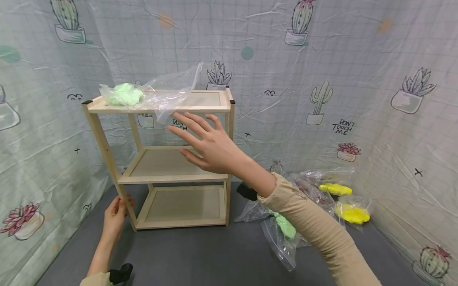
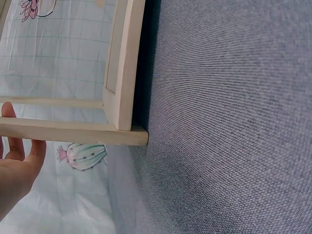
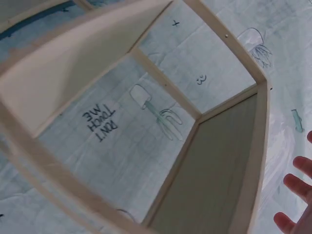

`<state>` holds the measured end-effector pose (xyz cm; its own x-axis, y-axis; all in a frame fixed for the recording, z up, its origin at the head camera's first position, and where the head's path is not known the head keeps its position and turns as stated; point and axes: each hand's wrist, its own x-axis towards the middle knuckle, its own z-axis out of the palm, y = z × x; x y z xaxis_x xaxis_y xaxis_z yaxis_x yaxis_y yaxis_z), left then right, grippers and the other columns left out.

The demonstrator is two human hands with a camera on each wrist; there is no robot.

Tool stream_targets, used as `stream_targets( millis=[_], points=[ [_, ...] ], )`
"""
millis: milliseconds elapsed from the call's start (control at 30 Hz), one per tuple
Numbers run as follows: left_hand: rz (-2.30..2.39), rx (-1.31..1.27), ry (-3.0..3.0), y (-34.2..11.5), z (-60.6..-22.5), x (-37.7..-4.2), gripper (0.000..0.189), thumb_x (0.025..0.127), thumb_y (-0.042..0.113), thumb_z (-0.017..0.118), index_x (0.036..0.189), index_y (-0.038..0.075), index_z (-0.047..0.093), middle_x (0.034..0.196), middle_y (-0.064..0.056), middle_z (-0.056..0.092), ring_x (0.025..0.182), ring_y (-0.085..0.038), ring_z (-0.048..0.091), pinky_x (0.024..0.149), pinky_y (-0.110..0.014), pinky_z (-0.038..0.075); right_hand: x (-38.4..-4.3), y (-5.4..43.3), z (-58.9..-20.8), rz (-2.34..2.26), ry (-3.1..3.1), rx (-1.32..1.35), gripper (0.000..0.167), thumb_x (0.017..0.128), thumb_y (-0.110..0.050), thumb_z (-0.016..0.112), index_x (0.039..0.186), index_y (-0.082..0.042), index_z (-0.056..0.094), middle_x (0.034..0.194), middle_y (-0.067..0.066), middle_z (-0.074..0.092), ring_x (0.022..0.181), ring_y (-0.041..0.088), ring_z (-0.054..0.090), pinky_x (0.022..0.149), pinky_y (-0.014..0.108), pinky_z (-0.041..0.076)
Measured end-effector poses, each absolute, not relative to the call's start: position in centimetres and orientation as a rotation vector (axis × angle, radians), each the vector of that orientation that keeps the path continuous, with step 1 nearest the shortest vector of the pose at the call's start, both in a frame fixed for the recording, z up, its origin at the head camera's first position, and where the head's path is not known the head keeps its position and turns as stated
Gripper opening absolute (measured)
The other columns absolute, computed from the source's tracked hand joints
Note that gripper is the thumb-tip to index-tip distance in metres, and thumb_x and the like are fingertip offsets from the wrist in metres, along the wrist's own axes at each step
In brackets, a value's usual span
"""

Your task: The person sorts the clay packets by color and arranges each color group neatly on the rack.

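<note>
A three-tier wooden shelf [image 1: 171,179] stands on the dark grey tabletop. My left hand [image 1: 113,217] grips its front left post low down, with fingers on both sides of the wood; the left wrist view shows that post [image 2: 73,132] too. On the top tier lies a clear plastic bag [image 1: 168,93] with a pale green soft lump [image 1: 126,94] at its left end. The bag's right end stands up and overhangs the front edge. My right hand [image 1: 211,145] hovers before the shelf, just below that end, fingers spread, holding nothing. Its fingertips [image 3: 295,187] show at the right wrist view's edge.
To the right of the shelf, several clear bags lie in a heap, partly behind my right forearm. One holds a green lump [image 1: 285,226], others yellow lumps [image 1: 352,214]. A cactus-print sheet [image 1: 264,75] hangs around the back and sides.
</note>
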<state>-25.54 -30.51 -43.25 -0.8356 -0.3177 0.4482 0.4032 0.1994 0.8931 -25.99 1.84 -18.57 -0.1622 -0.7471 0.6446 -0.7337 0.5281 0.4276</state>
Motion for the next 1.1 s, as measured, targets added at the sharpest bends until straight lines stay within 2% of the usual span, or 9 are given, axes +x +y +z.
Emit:
stream_targets(
  millis=[67, 167, 300, 467, 533, 600, 700, 833, 1100],
  points=[
    [-1.689, -0.087, -1.932, -30.6, -43.1, -25.5, 0.029, 0.094, 0.021, 0.037, 0.111, 0.003, 0.053, 0.083, 0.02, 0.062, 0.079, 0.008, 0.058, 0.066, -0.009, 0.042, -25.9, 3.1, -19.6, 0.022, -1.871, 1.234, 0.047, 0.091, -0.037, 0.046, 0.134, -0.019, 0.039, 0.142, 0.005, 0.034, 0.131, 0.019, 0.03, 0.1, 0.046, 0.024],
    [-1.69, -0.097, -1.934, -30.7, -43.1, -25.5, 0.024, 0.094, 0.021, 0.037, 0.108, 0.014, 0.056, 0.083, 0.02, 0.061, 0.08, 0.008, 0.058, 0.067, -0.008, 0.042, -25.8, 4.9, -21.4, 0.057, -1.855, 1.248, 0.047, 0.088, -0.033, 0.053, 0.131, -0.017, 0.043, 0.139, 0.007, 0.038, 0.126, 0.021, 0.036, 0.096, 0.046, 0.028],
    [-1.705, -0.115, -1.931, -30.8, -43.0, -25.5, 0.022, 0.094, 0.02, 0.037, 0.105, 0.023, 0.055, 0.084, 0.019, 0.062, 0.08, 0.008, 0.058, 0.067, -0.008, 0.042, -25.6, 7.3, -23.7, 0.073, -1.898, 1.247, 0.048, 0.085, -0.03, 0.059, 0.129, -0.018, 0.045, 0.137, 0.007, 0.04, 0.123, 0.022, 0.038, 0.093, 0.045, 0.031],
    [-1.733, -0.112, -1.901, -30.9, -43.0, -25.5, 0.022, 0.093, 0.019, 0.038, 0.104, 0.024, 0.056, 0.084, 0.019, 0.063, 0.079, 0.008, 0.058, 0.067, -0.008, 0.042, -25.4, 9.7, -26.3, 0.066, -1.99, 1.221, 0.048, 0.082, -0.026, 0.063, 0.127, -0.02, 0.047, 0.135, 0.006, 0.042, 0.122, 0.022, 0.039, 0.09, 0.044, 0.032],
    [-1.741, -0.107, -1.891, -31.0, -43.0, -25.5, 0.022, 0.093, 0.017, 0.038, 0.105, 0.02, 0.057, 0.083, 0.018, 0.063, 0.078, 0.008, 0.059, 0.067, -0.008, 0.042, -25.4, 10.7, -27.1, 0.077, -2.016, 1.215, 0.046, 0.081, -0.025, 0.063, 0.125, -0.019, 0.049, 0.134, 0.006, 0.043, 0.12, 0.023, 0.04, 0.089, 0.045, 0.032],
    [-1.736, -0.103, -1.897, -31.1, -42.9, -25.5, 0.024, 0.093, 0.017, 0.038, 0.107, 0.012, 0.056, 0.083, 0.018, 0.063, 0.078, 0.008, 0.059, 0.067, -0.008, 0.043, -25.5, 11.7, -28.1, 0.094, -2.032, 1.214, 0.042, 0.084, -0.027, 0.06, 0.124, -0.019, 0.05, 0.133, 0.007, 0.044, 0.119, 0.024, 0.041, 0.088, 0.045, 0.033],
    [-1.715, -0.096, -1.918, -31.2, -42.8, -25.4, 0.028, 0.093, 0.018, 0.037, 0.11, 0.003, 0.054, 0.082, 0.019, 0.062, 0.078, 0.009, 0.058, 0.066, -0.007, 0.042, -25.7, 13.3, -29.4, 0.133, -2.032, 1.213, 0.035, 0.091, -0.032, 0.048, 0.123, -0.017, 0.051, 0.131, 0.008, 0.045, 0.117, 0.025, 0.042, 0.086, 0.045, 0.033],
    [-1.712, -0.099, -1.929, -31.2, -42.6, -25.6, 0.027, 0.093, 0.019, 0.037, 0.109, 0.007, 0.054, 0.082, 0.02, 0.062, 0.078, 0.009, 0.057, 0.066, -0.007, 0.042, -26.0, 15.4, -31.0, 0.165, -2.043, 1.187, 0.041, 0.095, -0.037, 0.029, 0.121, -0.016, 0.053, 0.129, 0.008, 0.047, 0.114, 0.025, 0.043, 0.084, 0.047, 0.033],
    [-1.738, -0.14, -1.92, -30.9, -42.6, -26.1, 0.026, 0.093, 0.017, 0.037, 0.109, 0.006, 0.054, 0.082, 0.017, 0.062, 0.078, 0.007, 0.057, 0.066, -0.009, 0.043, -26.4, 19.3, -34.1, 0.156, -2.128, 1.129, 0.043, 0.097, -0.037, 0.025, 0.12, -0.016, 0.054, 0.125, 0.007, 0.05, 0.112, 0.023, 0.045, 0.084, 0.043, 0.032]
  ],
)
